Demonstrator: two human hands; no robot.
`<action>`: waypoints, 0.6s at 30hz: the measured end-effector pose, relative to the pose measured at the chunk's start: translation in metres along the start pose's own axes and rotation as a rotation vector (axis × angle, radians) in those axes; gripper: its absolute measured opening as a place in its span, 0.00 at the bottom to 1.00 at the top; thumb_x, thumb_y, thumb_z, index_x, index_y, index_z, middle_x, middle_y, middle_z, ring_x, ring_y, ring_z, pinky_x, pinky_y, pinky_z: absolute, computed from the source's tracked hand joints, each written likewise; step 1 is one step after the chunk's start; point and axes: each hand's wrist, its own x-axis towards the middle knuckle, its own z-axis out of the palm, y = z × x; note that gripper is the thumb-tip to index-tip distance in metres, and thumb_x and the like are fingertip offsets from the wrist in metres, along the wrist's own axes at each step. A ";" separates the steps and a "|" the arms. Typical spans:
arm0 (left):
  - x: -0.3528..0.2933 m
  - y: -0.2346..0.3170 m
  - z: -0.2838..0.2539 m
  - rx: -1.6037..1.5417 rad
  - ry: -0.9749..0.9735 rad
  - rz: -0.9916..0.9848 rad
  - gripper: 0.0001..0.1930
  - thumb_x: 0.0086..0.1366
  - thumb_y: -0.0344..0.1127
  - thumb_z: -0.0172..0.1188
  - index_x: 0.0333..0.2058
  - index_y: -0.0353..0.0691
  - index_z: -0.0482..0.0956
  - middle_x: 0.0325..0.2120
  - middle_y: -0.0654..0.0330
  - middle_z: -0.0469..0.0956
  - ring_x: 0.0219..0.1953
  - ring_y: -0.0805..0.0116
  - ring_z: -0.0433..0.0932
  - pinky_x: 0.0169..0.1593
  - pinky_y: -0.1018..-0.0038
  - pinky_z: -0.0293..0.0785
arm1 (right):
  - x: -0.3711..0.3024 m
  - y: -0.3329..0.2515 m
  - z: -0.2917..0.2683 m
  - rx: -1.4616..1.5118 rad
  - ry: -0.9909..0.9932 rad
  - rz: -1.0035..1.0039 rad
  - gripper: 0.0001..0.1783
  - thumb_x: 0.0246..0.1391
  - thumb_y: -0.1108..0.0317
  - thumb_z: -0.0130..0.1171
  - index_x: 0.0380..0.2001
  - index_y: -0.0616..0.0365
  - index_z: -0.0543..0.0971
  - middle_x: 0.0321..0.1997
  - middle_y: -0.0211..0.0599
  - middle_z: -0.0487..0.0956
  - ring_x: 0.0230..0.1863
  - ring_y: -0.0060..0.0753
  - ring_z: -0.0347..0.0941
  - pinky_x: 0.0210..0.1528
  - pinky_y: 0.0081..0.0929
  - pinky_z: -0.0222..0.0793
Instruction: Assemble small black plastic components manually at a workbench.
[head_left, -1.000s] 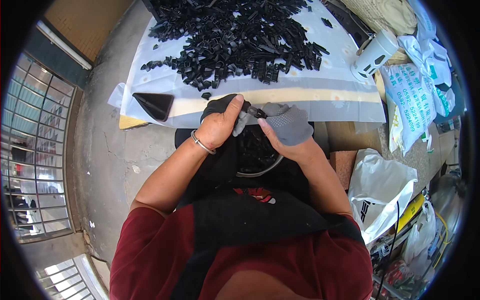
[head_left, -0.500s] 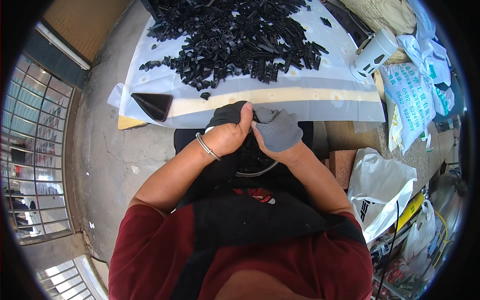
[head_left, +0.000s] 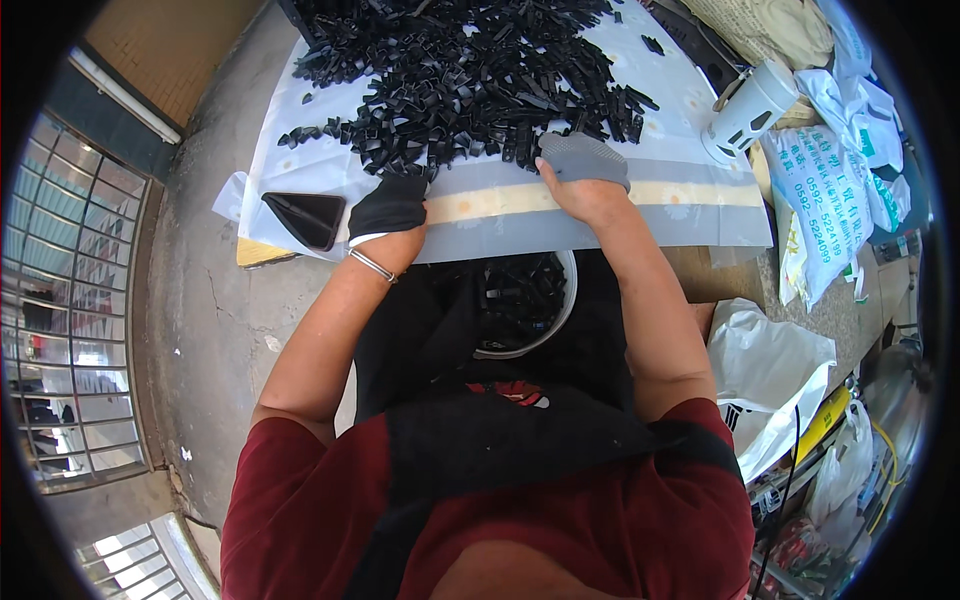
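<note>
A wide heap of small black plastic pieces (head_left: 470,90) lies on the table, many of them short, bent, clip-like parts. My left hand (head_left: 392,212), in a black glove with a metal bangle at the wrist, rests by the heap's near left edge, its fingertips out of sight. Further right, my right hand (head_left: 585,170) wears a grey dotted glove and touches the near right edge of the heap. Its bare thumb shows, while the other fingers are hidden underneath. Below the table edge, a white-rimmed bucket (head_left: 568,310) between my legs holds more black pieces.
A pale flowered cloth (head_left: 680,215) covers the table. On it are a black phone (head_left: 305,218) at left and a white tumbler (head_left: 750,112) at right. Plastic bags (head_left: 815,200) crowd the right side, with a white bag (head_left: 765,370) lower down. A barred window (head_left: 75,300) is at left.
My hands were together above the bucket. They have parted and moved forward onto the table, left hand to the left, right hand to the right, uncovering the bucket.
</note>
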 end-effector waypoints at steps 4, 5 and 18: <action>0.005 -0.001 -0.001 -0.173 -0.016 -0.053 0.11 0.51 0.33 0.53 0.35 0.46 0.75 0.33 0.54 0.74 0.38 0.57 0.74 0.40 0.67 0.71 | -0.015 -0.002 0.009 -0.018 0.080 -0.063 0.11 0.49 0.61 0.51 0.33 0.54 0.74 0.29 0.44 0.74 0.35 0.45 0.71 0.36 0.41 0.66; 0.005 -0.001 -0.004 -0.174 -0.016 -0.057 0.11 0.51 0.33 0.53 0.35 0.46 0.75 0.33 0.54 0.74 0.38 0.57 0.74 0.40 0.67 0.71 | -0.018 0.000 0.008 -0.019 0.078 -0.067 0.11 0.49 0.61 0.51 0.33 0.54 0.74 0.29 0.44 0.74 0.35 0.45 0.71 0.36 0.41 0.66; 0.007 0.013 -0.019 -0.358 -0.067 -0.108 0.11 0.53 0.35 0.54 0.36 0.40 0.76 0.30 0.55 0.77 0.34 0.60 0.76 0.40 0.72 0.70 | -0.018 0.011 0.007 -0.146 0.101 0.128 0.10 0.47 0.64 0.50 0.28 0.59 0.74 0.26 0.45 0.74 0.31 0.46 0.72 0.35 0.40 0.68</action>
